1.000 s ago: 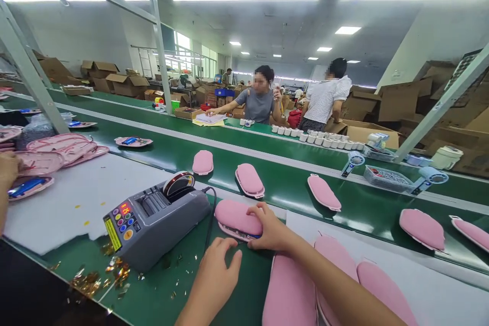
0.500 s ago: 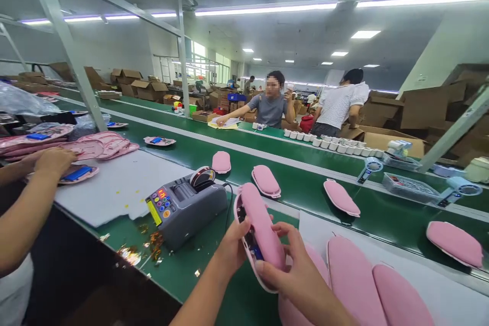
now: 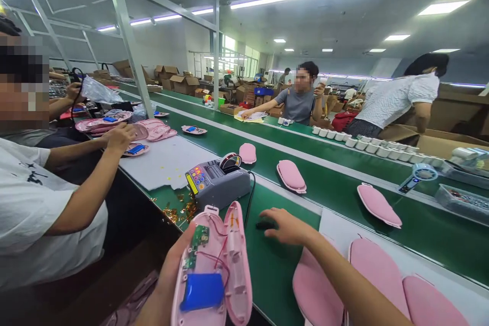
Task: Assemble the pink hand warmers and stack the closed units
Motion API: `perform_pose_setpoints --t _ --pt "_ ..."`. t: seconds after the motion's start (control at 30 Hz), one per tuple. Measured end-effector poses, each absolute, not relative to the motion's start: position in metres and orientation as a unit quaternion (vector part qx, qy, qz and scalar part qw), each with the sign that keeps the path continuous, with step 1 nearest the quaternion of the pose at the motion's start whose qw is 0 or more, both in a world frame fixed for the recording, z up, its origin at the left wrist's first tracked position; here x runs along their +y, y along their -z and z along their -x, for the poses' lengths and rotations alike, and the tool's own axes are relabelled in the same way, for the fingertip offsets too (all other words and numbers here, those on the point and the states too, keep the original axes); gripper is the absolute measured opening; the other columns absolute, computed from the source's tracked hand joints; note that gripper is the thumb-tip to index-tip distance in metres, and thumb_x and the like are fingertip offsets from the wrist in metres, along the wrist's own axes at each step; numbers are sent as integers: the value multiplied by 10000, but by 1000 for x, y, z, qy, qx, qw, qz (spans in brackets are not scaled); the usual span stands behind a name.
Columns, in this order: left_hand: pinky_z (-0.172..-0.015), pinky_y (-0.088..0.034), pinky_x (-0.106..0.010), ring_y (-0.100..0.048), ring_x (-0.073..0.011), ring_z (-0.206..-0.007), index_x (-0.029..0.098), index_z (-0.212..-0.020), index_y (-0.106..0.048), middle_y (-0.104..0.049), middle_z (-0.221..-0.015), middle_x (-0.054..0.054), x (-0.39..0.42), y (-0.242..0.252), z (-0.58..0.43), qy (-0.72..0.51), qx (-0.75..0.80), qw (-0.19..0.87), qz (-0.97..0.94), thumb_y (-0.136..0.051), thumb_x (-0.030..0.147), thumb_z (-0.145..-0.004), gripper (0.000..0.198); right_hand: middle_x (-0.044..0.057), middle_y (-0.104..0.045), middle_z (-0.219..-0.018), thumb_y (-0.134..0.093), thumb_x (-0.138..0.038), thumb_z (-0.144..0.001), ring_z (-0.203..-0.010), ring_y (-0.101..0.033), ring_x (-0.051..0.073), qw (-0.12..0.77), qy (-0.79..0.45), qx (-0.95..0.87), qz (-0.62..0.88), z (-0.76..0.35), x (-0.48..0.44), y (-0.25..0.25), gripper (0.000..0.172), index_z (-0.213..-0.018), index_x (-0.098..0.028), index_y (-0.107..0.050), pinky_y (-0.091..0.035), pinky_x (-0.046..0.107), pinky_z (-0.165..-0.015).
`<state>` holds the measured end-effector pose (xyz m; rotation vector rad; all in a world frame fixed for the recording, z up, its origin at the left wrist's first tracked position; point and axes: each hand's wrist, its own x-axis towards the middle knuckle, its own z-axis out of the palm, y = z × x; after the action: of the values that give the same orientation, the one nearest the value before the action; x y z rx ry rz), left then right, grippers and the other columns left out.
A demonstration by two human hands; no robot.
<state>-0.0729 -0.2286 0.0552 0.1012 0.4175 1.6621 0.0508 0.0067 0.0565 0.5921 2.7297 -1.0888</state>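
Note:
My left hand (image 3: 172,265) grips an opened pink plastic case (image 3: 208,260) at its left edge. Inside lie a green circuit board (image 3: 199,240), thin red wires and a blue battery pack (image 3: 202,291); the other half (image 3: 237,265) stands unfolded on the right. My right hand (image 3: 284,226) reaches over the green work surface with its fingers apart. Under its fingertips lies a small black object (image 3: 266,225), partly hidden; I cannot tell its kind, or whether the fingers touch it. A grey tape dispenser (image 3: 221,183) stands just beyond the case.
Pink cases (image 3: 291,175) sit spaced along the green conveyor (image 3: 328,188). Several more (image 3: 376,275) lie beside my right forearm. Gold tape scraps (image 3: 179,211) litter the bench edge. A co-worker (image 3: 57,188) sits at left; others stand across the line beside white parts (image 3: 376,148).
The case, closed over in both hands before, is now spread open in my left hand, lower and further left. My right hand has let go and moved to the black object. The view has turned left.

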Motion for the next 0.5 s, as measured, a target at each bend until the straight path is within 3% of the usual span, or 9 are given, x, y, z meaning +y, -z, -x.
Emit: perform_pose_setpoints --t 0.07,0.2,0.27,0.4,0.5 --pt "-923 -476 -470 -683 -330 -960 98 -1275 -568 -728 -1024 -162 -237 -55 76 -741 191 642 -40 -489 310 -907 433 93 -580 -1176 -641 -337 -844 -1096 -536 244 53 305 923 -229 -32 15 -46 274 -1056 -167 -606 -435 461 -937" --pt "-881 -500 -465 -703 -320 -891 74 -1180 -635 -747 -930 -158 -240 -53 75 -742 214 633 -56 -461 293 -919 383 36 -628 -957 -586 -341 -898 -851 -605 157 -33 290 925 -242 -28 28 -49 202 -940 -146 -612 -510 361 -793" --pt "-853 -507 -475 -703 -334 -877 65 -1104 -677 -745 -914 -170 -235 -49 69 -710 206 668 -84 -468 367 -913 415 27 -620 -893 -587 -326 -889 -770 -594 144 -135 304 908 -253 -44 29 -62 175 -909 -152 -581 -506 347 -761" --pt "-768 -524 -452 -696 -371 -861 52 -1143 -653 -701 -1054 -225 -211 -36 45 -615 155 756 -160 -529 640 -787 698 32 -580 -956 -444 -377 -937 -762 -585 140 -390 314 811 -302 -101 2 -101 207 -1077 -228 -411 -507 315 -701" --pt "-713 -527 -406 -699 -346 -824 62 -1183 -629 -693 -1074 -226 -184 -28 23 -581 104 784 -191 -550 654 -765 729 0 -601 -910 -611 -318 -866 -661 -603 112 -585 363 675 -265 -144 -41 -121 184 -965 -242 -476 -520 265 -608"
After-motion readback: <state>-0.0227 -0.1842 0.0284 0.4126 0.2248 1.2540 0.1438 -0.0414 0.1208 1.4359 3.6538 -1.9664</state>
